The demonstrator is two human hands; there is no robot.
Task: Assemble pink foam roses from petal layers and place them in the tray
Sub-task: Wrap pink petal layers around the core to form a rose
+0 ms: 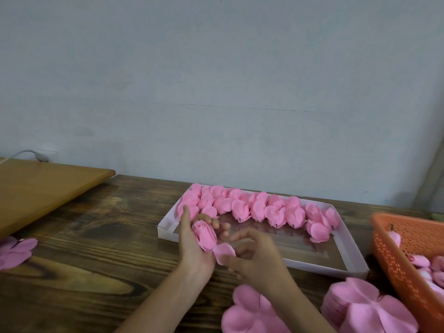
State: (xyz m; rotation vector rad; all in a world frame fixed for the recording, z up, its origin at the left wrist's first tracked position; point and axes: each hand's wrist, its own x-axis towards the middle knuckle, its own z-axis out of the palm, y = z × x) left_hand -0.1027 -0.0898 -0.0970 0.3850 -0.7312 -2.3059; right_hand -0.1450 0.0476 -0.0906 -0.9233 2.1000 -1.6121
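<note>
roses (pixel 258 209): matt foam | table (pixel 96 248): glossy grained wood | basket (pixel 396 258): perforated plastic

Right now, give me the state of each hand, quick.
Left hand: holds the rose bud, fingers curled round it.
Right hand: blurred, fingers curled, seems to pinch the petal beside the bud's base.

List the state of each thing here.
left hand: grips the rosebud
rosebud: rolled, one petal splayed at its base
right hand: curled at that petal, grip blurred
tray: roses along far side, near side bare
orange basket: partly filled with buds
petal stacks: lying flat, untouched
</note>
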